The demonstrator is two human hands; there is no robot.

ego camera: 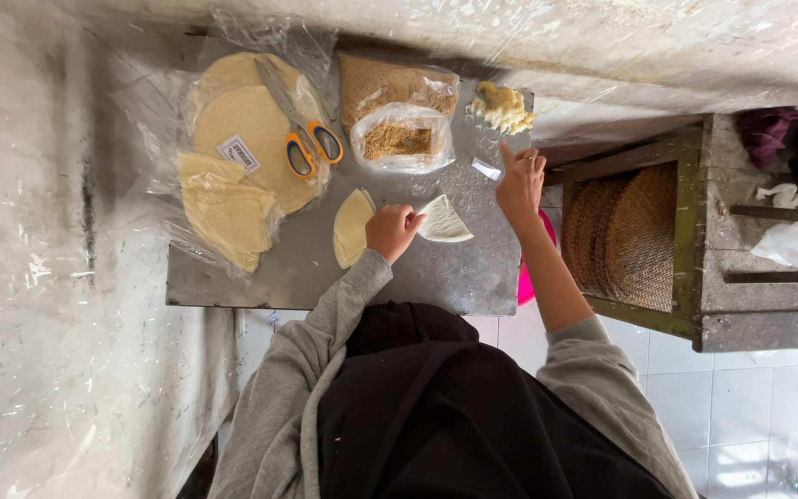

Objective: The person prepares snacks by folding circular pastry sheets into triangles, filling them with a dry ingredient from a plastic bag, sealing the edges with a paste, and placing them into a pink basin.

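My left hand (392,231) is curled on the near corner of a pale folded wedge of flatbread (443,222) lying on the grey metal tray (436,277). Just left of that hand lies a half-round piece of flatbread (352,226). My right hand (519,180) is raised over the tray's right side with a finger stretched toward a heap of yellowish shredded filling (502,107); a small clear scrap (485,168) lies beside it. The right hand holds nothing that I can see.
A plastic bag of round flatbreads (247,125) with yellow-and-blue scissors (307,146) on it lies at the tray's left, with cut pieces (228,217) below. An open bag of brown crumbs (397,125) sits at the back. A woven basket (625,231) stands on a wooden shelf right.
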